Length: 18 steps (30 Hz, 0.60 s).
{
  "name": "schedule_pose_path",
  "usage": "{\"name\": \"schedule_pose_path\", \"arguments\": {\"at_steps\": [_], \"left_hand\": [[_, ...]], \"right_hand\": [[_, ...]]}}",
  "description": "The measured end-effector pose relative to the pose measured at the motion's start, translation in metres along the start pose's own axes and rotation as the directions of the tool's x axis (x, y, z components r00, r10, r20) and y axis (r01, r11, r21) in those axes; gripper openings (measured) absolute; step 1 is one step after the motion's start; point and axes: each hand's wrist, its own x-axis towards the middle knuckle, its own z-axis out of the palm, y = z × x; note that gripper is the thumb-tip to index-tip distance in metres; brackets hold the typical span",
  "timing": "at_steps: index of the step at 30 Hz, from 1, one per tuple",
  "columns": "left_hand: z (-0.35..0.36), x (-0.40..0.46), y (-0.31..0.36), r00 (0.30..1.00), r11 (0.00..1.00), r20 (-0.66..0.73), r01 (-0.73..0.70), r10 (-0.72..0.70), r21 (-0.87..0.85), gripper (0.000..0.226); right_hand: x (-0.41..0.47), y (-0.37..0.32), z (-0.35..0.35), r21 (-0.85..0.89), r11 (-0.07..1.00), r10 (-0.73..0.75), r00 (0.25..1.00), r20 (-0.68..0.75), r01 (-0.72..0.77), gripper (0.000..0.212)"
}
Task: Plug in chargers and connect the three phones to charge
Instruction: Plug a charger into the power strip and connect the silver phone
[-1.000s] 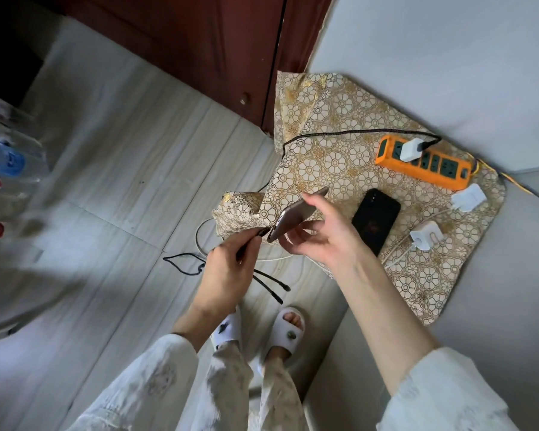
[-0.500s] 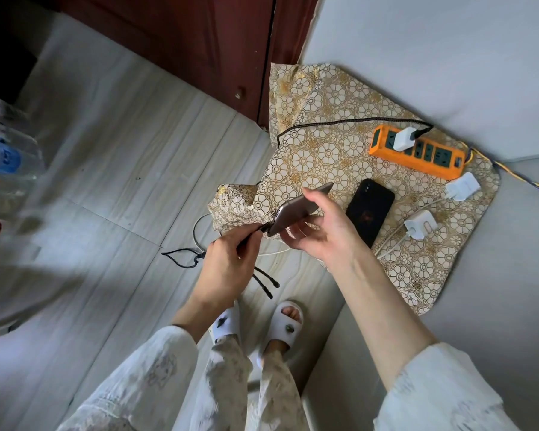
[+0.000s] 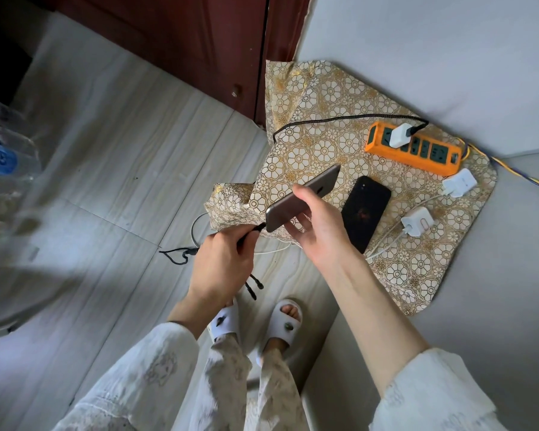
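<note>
Two hands: right hand [image 3: 316,231] grips phone [image 3: 302,197], left hand [image 3: 223,262] its plug [image 3: 255,229].

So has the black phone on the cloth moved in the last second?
No. The black phone lies at the same spot on the patterned cloth, just as far from the orange power strip; only the camera shifted.

1. This is a home, most likely a bedroom or living room.
2. A person stands in white house slippers [image 3: 282,328] and loose patterned pyjama-like trousers [image 3: 231,384].
3. The floor [image 3: 112,157] is pale wood-look plank, beside a dark red wooden door [image 3: 206,42].
4. A gold floral cloth [image 3: 333,144] covers a grey cushioned surface [image 3: 448,57], carrying an orange power strip [image 3: 417,154].
</note>
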Motion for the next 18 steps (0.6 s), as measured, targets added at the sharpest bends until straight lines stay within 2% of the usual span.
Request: {"name": "schedule_pose_path", "arguments": {"at_steps": [5,9,12,15,16,18], "left_hand": [[0.003,0.000,0.002,1.000,1.000,0.018,0.011,-0.010,-0.010,0.018],[0.009,0.001,0.007,1.000,1.000,0.020,0.023,-0.023,-0.012,0.017],[0.016,0.007,0.007,0.998,1.000,0.061,0.021,-0.020,-0.006,0.016],[0.027,0.019,0.001,0.968,0.996,0.252,-0.015,-0.009,0.093,0.021],[0.030,0.025,-0.004,0.959,0.989,0.283,-0.031,-0.011,0.144,0.028],[0.033,0.039,-0.018,0.963,0.965,0.271,-0.057,-0.014,0.254,0.042]], "right_hand": [[-0.002,0.003,0.003,-0.045,0.998,-0.051,0.999,0.013,0.051,0.045],[0.002,0.000,0.001,-0.093,0.994,-0.052,0.999,0.004,0.052,0.045],[0.011,-0.008,-0.001,-0.224,0.971,-0.089,0.996,-0.002,0.086,0.035],[0.030,-0.020,-0.004,-0.455,0.880,-0.161,0.987,-0.020,0.135,0.021],[0.039,-0.022,-0.005,-0.543,0.827,-0.197,0.980,-0.037,0.146,0.026],[0.057,-0.022,-0.005,-0.731,0.670,-0.262,0.963,-0.067,0.131,0.051]]}}
